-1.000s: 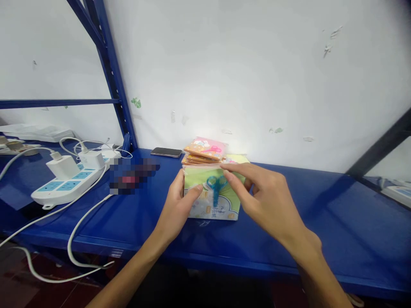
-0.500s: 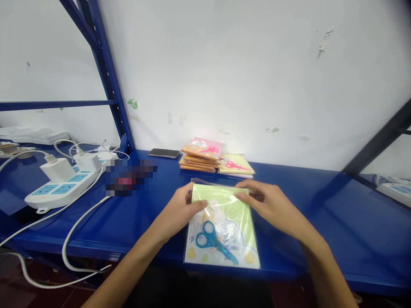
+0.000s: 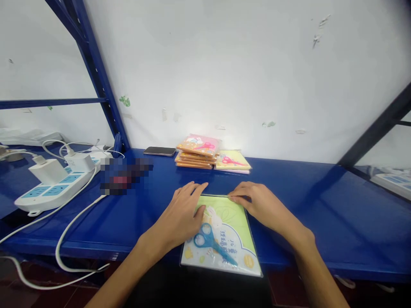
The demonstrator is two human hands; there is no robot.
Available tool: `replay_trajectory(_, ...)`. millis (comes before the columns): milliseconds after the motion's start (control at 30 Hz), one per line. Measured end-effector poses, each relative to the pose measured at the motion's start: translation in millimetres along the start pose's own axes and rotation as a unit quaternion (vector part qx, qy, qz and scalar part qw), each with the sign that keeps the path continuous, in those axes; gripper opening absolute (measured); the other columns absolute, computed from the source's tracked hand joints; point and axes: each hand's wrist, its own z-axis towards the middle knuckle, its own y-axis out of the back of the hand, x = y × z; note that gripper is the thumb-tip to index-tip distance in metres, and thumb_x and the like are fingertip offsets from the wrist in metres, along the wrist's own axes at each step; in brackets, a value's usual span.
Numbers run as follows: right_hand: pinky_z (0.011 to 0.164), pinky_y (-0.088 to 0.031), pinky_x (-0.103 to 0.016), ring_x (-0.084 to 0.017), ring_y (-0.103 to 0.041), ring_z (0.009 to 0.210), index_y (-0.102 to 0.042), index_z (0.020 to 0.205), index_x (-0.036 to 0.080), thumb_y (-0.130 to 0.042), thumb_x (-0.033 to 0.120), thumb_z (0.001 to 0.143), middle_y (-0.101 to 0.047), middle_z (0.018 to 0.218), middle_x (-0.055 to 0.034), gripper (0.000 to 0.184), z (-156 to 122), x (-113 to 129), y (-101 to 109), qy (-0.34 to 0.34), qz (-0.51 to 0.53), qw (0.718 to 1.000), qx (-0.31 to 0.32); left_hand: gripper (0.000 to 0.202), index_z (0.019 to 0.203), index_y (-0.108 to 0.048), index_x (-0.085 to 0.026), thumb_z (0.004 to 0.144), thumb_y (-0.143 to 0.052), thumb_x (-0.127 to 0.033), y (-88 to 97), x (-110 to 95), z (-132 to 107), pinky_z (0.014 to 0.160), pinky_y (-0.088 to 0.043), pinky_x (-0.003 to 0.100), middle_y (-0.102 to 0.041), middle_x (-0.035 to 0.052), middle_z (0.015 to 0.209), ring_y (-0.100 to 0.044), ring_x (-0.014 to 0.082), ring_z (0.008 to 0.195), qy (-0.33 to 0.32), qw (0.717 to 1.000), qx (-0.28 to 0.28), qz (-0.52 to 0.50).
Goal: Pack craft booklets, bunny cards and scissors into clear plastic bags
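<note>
A green and white booklet [image 3: 229, 214] with a rabbit picture lies in a clear plastic bag at the table's front edge, its lower end jutting past the edge. Blue scissors [image 3: 210, 244] sit on the booklet's cover, inside the bag. My left hand [image 3: 183, 216] rests on the upper left side of the bag, fingers stretched out and thumb on the cover. At the upper right corner, my right hand [image 3: 261, 203] pinches the bag's top edge between thumb and fingers.
Behind are a stack of orange packets [image 3: 195, 156] with pink scissors on top and a yellow packet [image 3: 233, 158] beside it. A phone [image 3: 159, 151] lies near the wall. On the left stand a power strip [image 3: 53, 188] with plugs and white cables [image 3: 72, 220], near a pixelated item.
My left hand has loosened from the bag's upper left corner and its fingers now stretch out. The bag's top flap no longer stands up. My right hand pinches the top edge.
</note>
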Motion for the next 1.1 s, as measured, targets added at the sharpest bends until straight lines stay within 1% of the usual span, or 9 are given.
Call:
replay_trajectory(100,0.087,-0.051,-0.033,-0.021,-0.070,0.097,-0.081,0.101,0.025,-0.060,0.022,0.099,-0.078,0.105,-0.0014,0.021,-0.6,1.0,3.2,-0.007,0.018,1.000,0.002,0.050,0.149,-0.049,-0.013,0.099,-0.042,-0.017,-0.8,-1.0,-0.3,0.115,-0.039,0.048,-0.061,0.0132,0.139,-0.051,0.0277,0.133,-0.025,1.000,0.003,0.009)
replay_trajectory(200,0.084,-0.051,-0.031,-0.019,-0.071,0.094,-0.081,0.098,0.026,-0.062,0.020,0.097,-0.079,0.103,0.0011,0.020,-2.5,2.4,7.3,-0.016,0.032,0.999,0.009,0.040,0.135,-0.063,-0.015,0.100,-0.043,-0.016,0.2,-3.2,1.3,0.107,-0.045,0.044,-0.066,0.0096,0.126,-0.058,0.0250,0.119,-0.030,1.000,0.009,0.005)
replay_trajectory(367,0.082,-0.049,-0.030,-0.018,-0.071,0.092,-0.081,0.099,0.028,-0.060,0.023,0.097,-0.079,0.102,0.0020,0.021,-6.2,5.8,12.1,-0.021,0.036,0.999,0.022,0.034,0.123,-0.071,-0.016,0.099,-0.047,-0.014,1.1,-3.3,4.0,0.101,-0.048,0.045,-0.068,0.0090,0.120,-0.059,0.0253,0.113,-0.043,0.999,0.004,0.005)
replay_trajectory(533,0.081,-0.047,-0.031,-0.019,-0.069,0.090,-0.079,0.097,0.025,-0.054,0.026,0.100,-0.078,0.100,0.0008,0.025,-7.2,14.6,12.8,-0.017,0.014,1.000,0.021,0.033,0.107,-0.076,-0.015,0.099,-0.045,-0.008,-2.1,-3.0,3.8,0.096,-0.049,0.045,-0.069,0.0088,0.117,-0.060,0.0249,0.109,-0.075,0.997,-0.011,0.009)
replay_trajectory(667,0.083,-0.045,-0.031,-0.019,-0.068,0.093,-0.078,0.101,0.025,-0.049,0.025,0.102,-0.077,0.104,-0.0001,0.029,-5.6,21.5,10.1,0.003,0.033,0.999,0.030,0.040,0.111,-0.075,-0.017,0.096,-0.043,0.000,-2.3,-3.5,5.0,0.097,-0.050,0.039,-0.068,0.0060,0.122,-0.059,0.0213,0.112,-0.094,0.995,0.017,-0.031)
replay_trajectory(733,0.082,-0.045,-0.030,-0.019,-0.067,0.093,-0.078,0.100,0.025,-0.048,0.026,0.103,-0.077,0.104,-0.0003,0.030,-4.9,21.6,9.1,0.007,0.046,0.998,0.034,0.041,0.114,-0.074,-0.017,0.096,-0.042,0.000,-0.3,-4.4,5.2,0.098,-0.049,0.037,-0.068,0.0058,0.122,-0.060,0.0200,0.112,-0.098,0.994,0.022,-0.043)
replay_trajectory(900,0.073,-0.044,-0.029,-0.018,-0.067,0.085,-0.078,0.095,0.024,-0.048,0.035,0.105,-0.077,0.097,-0.0005,0.033,-5.3,18.5,9.3,-0.040,0.058,0.997,0.026,0.033,0.113,-0.072,-0.018,0.102,-0.042,-0.016,6.3,-12.3,1.8,0.101,-0.047,0.043,-0.067,0.0072,0.120,-0.059,0.0230,0.112,-0.091,0.995,0.022,-0.022)
replay_trajectory(1000,0.077,-0.045,-0.028,-0.017,-0.067,0.089,-0.078,0.097,0.025,-0.049,0.033,0.105,-0.076,0.101,0.0003,0.031,-5.2,21.4,8.9,-0.022,0.075,0.996,0.036,0.030,0.123,-0.067,-0.019,0.100,-0.047,-0.022,7.6,-19.0,-0.9,0.103,-0.044,0.047,-0.065,0.0075,0.126,-0.056,0.0259,0.118,-0.108,0.993,0.042,-0.013)
replay_trajectory(1100,0.078,-0.045,-0.029,-0.017,-0.067,0.089,-0.077,0.096,0.024,-0.046,0.032,0.106,-0.076,0.101,-0.0003,0.033,-5.5,22.9,9.1,-0.014,0.089,0.995,0.046,0.035,0.133,-0.060,-0.021,0.100,-0.047,-0.023,7.1,-22.2,-2.8,0.104,-0.041,0.048,-0.061,0.0073,0.134,-0.054,0.0266,0.123,-0.117,0.992,0.056,-0.011)
